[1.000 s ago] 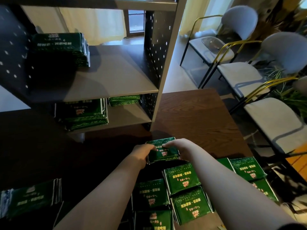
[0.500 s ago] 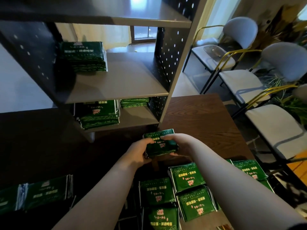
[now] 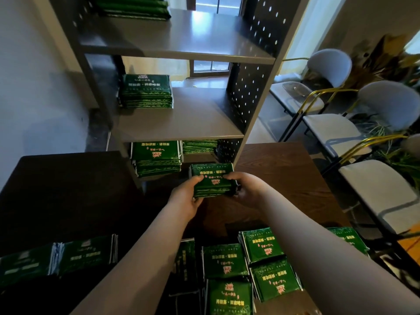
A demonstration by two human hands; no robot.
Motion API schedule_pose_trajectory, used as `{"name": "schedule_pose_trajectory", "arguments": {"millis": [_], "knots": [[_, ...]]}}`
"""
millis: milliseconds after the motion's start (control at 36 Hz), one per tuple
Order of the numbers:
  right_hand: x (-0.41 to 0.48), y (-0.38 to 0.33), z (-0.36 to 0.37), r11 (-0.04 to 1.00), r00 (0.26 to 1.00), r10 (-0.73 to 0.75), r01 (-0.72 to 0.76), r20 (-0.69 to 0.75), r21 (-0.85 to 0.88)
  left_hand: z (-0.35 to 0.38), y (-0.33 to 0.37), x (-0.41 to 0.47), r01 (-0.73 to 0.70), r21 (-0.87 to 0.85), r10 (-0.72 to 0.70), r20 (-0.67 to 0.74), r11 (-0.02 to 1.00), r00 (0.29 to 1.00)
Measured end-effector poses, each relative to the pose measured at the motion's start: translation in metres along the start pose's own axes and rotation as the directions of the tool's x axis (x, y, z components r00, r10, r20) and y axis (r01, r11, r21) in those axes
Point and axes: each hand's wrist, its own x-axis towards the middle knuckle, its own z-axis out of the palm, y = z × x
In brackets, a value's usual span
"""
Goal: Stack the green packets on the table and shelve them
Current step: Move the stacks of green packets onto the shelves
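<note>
Fingers [image 3: 230,176] of the right hand [image 3: 247,189] are curling over the top right edge of the held stack [image 3: 212,176] of green packets; the thumb is hiding under it. The left hand [image 3: 184,198] is gripping the stack's left side, with its thumb lying on top and the other fingers tucking beneath, out of sight. Both hands are pinching the stack between them and keeping it roughly level, printed face up. The stack is hanging over the dark wooden worktop [image 3: 284,176], just in front of the lowest opening of the shelf unit [image 3: 256,92].

On the lowest shelf a thick pile [image 3: 156,160] is sitting at the left, with a thinner pile [image 3: 200,146] further back to its right. The middle shelf is carrying one pile [image 3: 146,92] at its left end. The top shelf pile [image 3: 134,7] is getting cut off by the frame edge.

Nearer the camera, loose packets [image 3: 223,261] are lying flat on the worktop between the forearms, overlapping each other. One more packet [image 3: 347,237] is showing partly behind the right forearm. At the far left a blurred row of packets [image 3: 86,253] is lying in shadow.

Grey chairs [image 3: 391,101] with gold-coloured frames are standing to the right of the worktop, with plants [image 3: 386,57] behind them.
</note>
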Motion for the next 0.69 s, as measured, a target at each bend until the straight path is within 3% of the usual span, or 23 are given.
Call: {"name": "schedule_pose_trajectory", "arguments": {"millis": [167, 472, 694], "knots": [[0.016, 0.003, 0.018, 0.996, 0.988, -0.081, 0.084, -0.129, 0.023, 0.0, 0.005, 0.002, -0.047, -0.181, 0.045, -0.015, 0.982, 0.999], [0.033, 0.008, 0.039, 0.966, 0.974, -0.06, 0.112, -0.221, 0.233, 0.014, 0.013, 0.02, -0.124, -0.23, 0.089, -0.158, 0.965, 0.983], [0.037, 0.006, 0.04, 0.956, 0.97, -0.045, 0.112, -0.238, 0.272, 0.017, 0.014, 0.024, -0.116, -0.24, 0.078, -0.161, 0.964, 0.984]]}}
